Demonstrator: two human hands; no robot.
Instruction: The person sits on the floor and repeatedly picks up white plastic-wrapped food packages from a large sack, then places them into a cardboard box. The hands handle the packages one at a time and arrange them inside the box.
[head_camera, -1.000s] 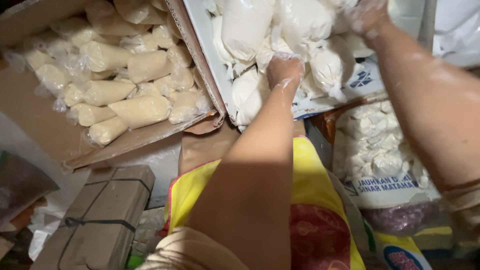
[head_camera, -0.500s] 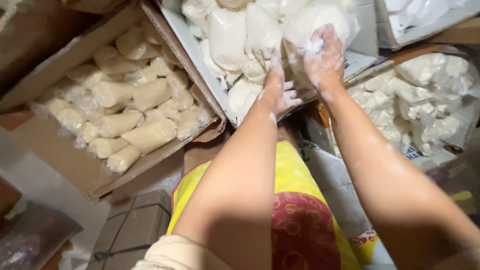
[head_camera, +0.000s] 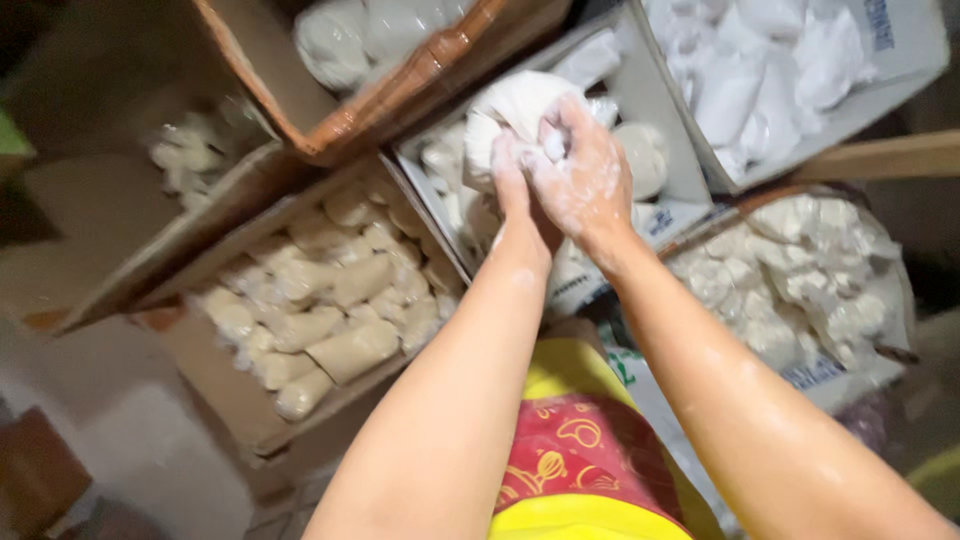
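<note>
Both flour-dusted hands, left hand (head_camera: 512, 180) and right hand (head_camera: 583, 178), are closing their fingers around a soft white plastic-wrapped bag of powder (head_camera: 515, 112) at upper centre, over the open white cardboard box (head_camera: 668, 98), apparently twisting its neck shut, which needs firm grip.

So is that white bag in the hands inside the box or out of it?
Out. Both hands, left hand and right hand, hold the white bag lifted above the open cardboard box.
</note>
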